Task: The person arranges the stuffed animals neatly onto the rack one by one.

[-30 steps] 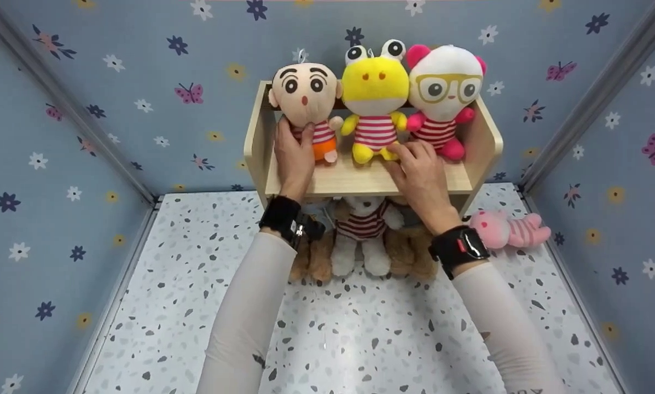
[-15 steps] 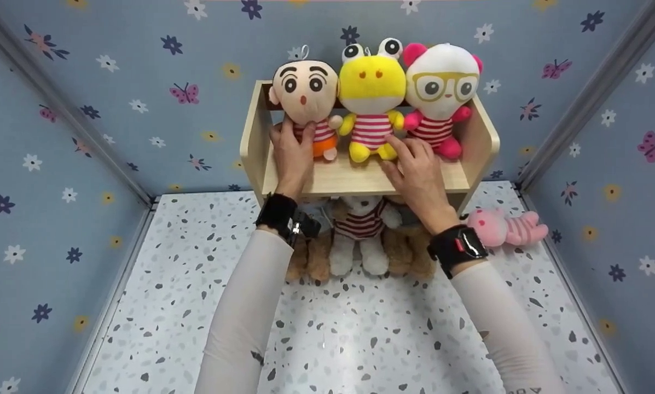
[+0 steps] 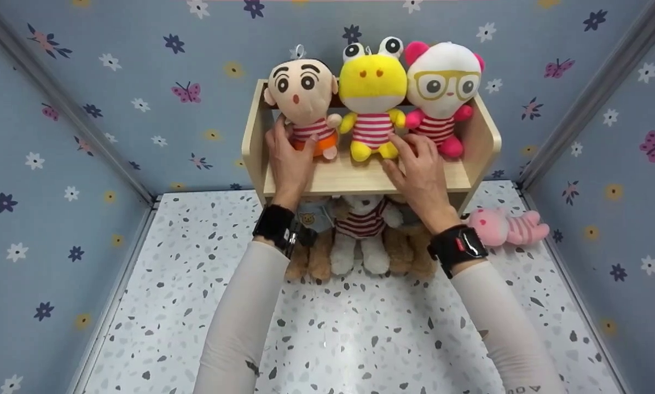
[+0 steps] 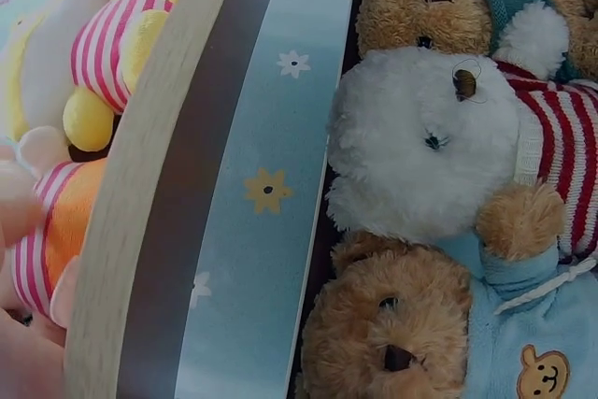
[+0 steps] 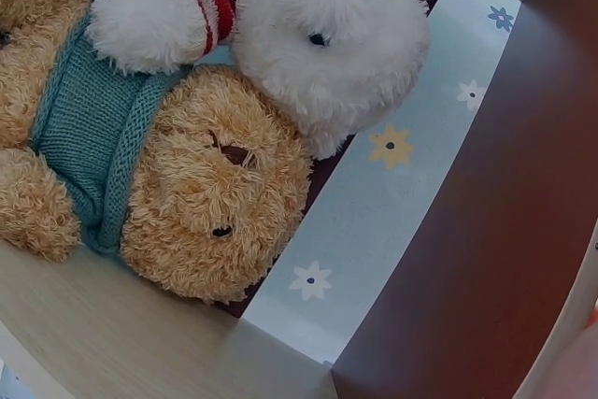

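On the upper shelf (image 3: 338, 178) sit three plush toys. At its left end is a boy doll (image 3: 300, 90) with an orange bottom and striped shirt. My left hand (image 3: 290, 158) grips its body, thumb in front and fingers at its outer side. In the middle sits a yellow frog plush (image 3: 373, 82) in a striped shirt. My right hand (image 3: 421, 169) touches the frog's side and leg with relaxed fingers. Beside it, partly behind that hand, is a white and pink panda plush (image 3: 445, 82) with printed glasses. Both wrist views show the hands barely at their edges.
Beneath the shelf sit a white plush dog (image 4: 420, 142) in red stripes, a brown bear (image 4: 392, 324) in blue and another bear (image 5: 220, 184) in teal knit. A pink plush (image 3: 508, 227) lies on the speckled floor, right of the shelf. Flowered walls surround the space.
The boy doll has tilted and its head has shifted slightly left, with my left hand lower on it. My right index finger has moved from the frog's leg up to its side.
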The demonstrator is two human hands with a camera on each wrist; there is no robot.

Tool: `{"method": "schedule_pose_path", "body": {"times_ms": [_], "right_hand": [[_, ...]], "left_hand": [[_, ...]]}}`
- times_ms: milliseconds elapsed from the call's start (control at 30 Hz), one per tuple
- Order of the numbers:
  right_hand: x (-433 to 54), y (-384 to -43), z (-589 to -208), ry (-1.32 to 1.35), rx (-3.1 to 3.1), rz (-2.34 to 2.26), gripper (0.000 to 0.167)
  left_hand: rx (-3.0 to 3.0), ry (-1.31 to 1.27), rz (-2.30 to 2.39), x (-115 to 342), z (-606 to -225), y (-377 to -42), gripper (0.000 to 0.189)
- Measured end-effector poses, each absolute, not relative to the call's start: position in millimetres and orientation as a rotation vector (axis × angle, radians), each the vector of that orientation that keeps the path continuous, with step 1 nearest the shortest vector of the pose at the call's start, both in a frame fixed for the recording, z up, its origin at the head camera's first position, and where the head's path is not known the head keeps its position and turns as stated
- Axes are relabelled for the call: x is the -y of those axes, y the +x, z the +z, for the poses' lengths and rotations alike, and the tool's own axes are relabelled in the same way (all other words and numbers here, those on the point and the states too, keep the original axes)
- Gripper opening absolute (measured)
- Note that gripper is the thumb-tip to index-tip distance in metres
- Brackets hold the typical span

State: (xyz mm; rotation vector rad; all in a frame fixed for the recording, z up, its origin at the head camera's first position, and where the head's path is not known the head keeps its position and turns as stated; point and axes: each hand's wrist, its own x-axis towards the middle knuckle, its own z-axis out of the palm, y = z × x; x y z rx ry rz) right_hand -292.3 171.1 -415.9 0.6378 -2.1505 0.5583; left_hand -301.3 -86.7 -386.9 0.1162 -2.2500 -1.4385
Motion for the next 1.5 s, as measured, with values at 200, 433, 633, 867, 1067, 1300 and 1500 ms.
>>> {"method": "schedule_pose_path", "body": {"times_ms": [200,433,633,867,1067,1300,1500], "right_hand": [[-170.0,-289.5,-415.0,0.606,2.194,0.546,0.041],[-171.4,-286.7,-413.3,0.572,2.237,0.568,0.044],[-174.1,-288.1,-415.9,0.562,2.227,0.569,0.048],[-176.2,-291.0,-418.6,0.563,2.171,0.564,0.048],[-177.8,-292.0,-420.3,0.587,2.133,0.573,0.049],[-181.3,-278.5,-422.5,0.624,2.057,0.64,0.049],[-197.4,-243.6,-427.8,0.62,1.94,0.746,0.041]], "left_hand": [[2.197,0.112,-1.432,86.8,-386.6,-304.9,0.074],[2.232,0.099,-1.396,85.6,-385.6,-306.0,0.076],[2.213,0.111,-1.404,84.2,-388.0,-304.9,0.08],[2.142,0.071,-1.411,81.6,-392.3,-302.2,0.081],[2.132,0.065,-1.397,82.0,-393.9,-301.3,0.081],[2.154,0.101,-1.401,84.4,-395.4,-300.6,0.085],[2.179,0.096,-1.405,87.4,-390.9,-301.5,0.088]]}}
